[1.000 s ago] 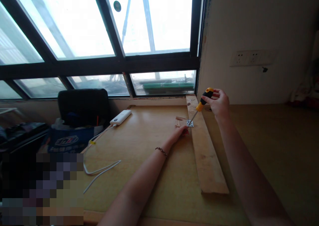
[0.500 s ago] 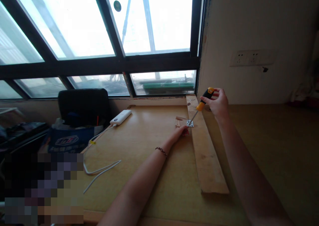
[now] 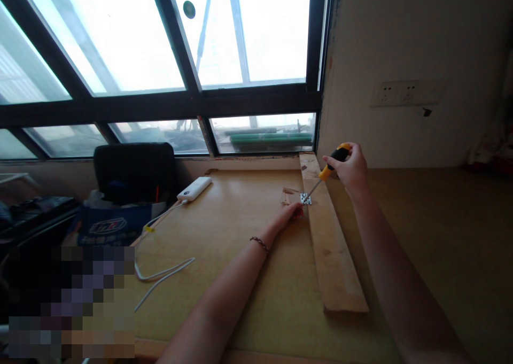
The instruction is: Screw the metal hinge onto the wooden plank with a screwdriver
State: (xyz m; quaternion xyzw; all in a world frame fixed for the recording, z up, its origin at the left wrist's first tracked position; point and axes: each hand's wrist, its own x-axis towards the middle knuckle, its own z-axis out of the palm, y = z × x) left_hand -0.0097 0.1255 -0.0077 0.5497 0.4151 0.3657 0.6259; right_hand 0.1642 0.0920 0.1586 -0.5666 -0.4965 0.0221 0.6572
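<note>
In my right hand (image 3: pixel 352 166) is a screwdriver (image 3: pixel 336 156) with a yellow and black handle, the fingers closed around its upper end. It leans to the right, its shaft running down to a small metal hinge plate (image 3: pixel 308 199). The plate lies at the left edge of a long wooden board (image 3: pixel 332 252). My left hand (image 3: pixel 292 211) rests low beside the plate and the screwdriver tip, fingers bent together; anything between them is too small to make out.
The board lies lengthwise on a wooden tabletop (image 3: pixel 240 219), its far end near the window. A white power bank (image 3: pixel 194 189) with a white cable (image 3: pixel 164 273) lies left. Beyond the table's left edge stand a black chair (image 3: pixel 134 163) and a blue bag (image 3: pixel 106 226).
The screwdriver handle has shifted slightly right and its grip has turned a little in my right hand. My left hand, the plate and the board stay in place.
</note>
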